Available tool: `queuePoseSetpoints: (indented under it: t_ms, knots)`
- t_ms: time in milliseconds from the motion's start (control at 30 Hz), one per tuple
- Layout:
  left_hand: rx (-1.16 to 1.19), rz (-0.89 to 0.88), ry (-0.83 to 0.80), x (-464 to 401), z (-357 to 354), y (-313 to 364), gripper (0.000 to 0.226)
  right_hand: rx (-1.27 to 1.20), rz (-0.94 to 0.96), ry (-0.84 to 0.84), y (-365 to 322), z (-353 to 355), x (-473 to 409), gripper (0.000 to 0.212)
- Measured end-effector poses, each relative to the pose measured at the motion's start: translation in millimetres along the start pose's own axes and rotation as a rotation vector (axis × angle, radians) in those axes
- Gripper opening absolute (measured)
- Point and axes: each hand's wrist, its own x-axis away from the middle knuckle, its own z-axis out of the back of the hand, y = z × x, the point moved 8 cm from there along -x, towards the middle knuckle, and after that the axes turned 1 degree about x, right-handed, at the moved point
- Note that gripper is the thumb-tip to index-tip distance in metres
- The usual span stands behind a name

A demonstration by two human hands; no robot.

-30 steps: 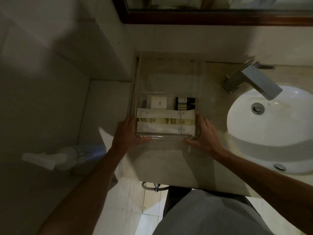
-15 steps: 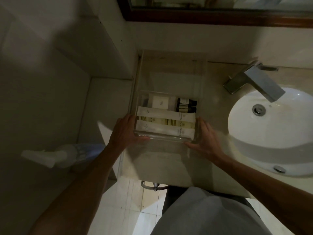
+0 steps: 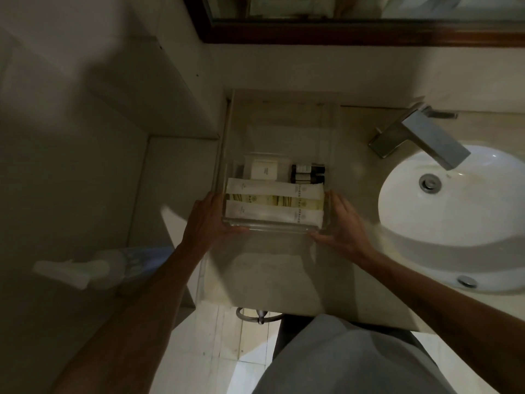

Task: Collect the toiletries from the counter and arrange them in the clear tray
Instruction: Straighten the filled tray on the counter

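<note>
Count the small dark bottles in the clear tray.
2: both lie side by side in the back right of the clear tray, the farther dark bottle touching the nearer dark bottle. The long white packets could hide more.

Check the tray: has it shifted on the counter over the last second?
No. The tray sits at the same offset from the faucet and the sink drain as before, with no visible slide either way.

Clear tray [image 3: 277, 227]: two white sachets [image 3: 274, 189] being shown with a pale yellow striped packet [image 3: 274, 200] between them; white box [image 3: 264, 169] and two black bottles [image 3: 306, 174] at the far side. Beige counter [image 3: 264, 274]; white basin [image 3: 454, 200]; silver tap [image 3: 423, 135]; dark brown mirror frame [image 3: 355, 34].
</note>
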Motion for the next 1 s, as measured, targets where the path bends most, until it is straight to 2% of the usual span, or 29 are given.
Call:
queuePoseSetpoints:
  t_ms: [100,233,300,467,600,733,867,1000]
  knots:
    - [0.075,-0.014,0.033,-5,7,8,0.096,-0.032,0.013,-0.003,-4,7,-10,0.103]
    - [0.010,0.029,-0.013,-22,5,5,0.104,0.001,0.030,-0.007,-3,11,-22,0.099]
    - [-0.036,0.047,0.010,-31,8,5,0.109,0.061,0.028,0.018,-3,15,-30,0.105]
    - [-0.131,-0.002,0.198,-36,26,13,0.125,0.238,0.063,0.105,-9,26,-42,0.131]
    - [-0.149,-0.055,0.182,-41,22,13,0.124,0.306,0.075,0.087,-8,30,-47,0.132]
    - [-0.148,-0.143,0.221,-46,23,28,0.108,0.323,0.098,0.147,-11,39,-48,0.113]
    - [-0.164,-0.152,0.266,-55,29,35,0.097,0.344,0.133,0.176,-16,44,-56,0.098]
    - [-0.236,-0.219,0.287,-64,32,41,0.069,0.500,0.384,0.235,-37,36,-54,0.052]
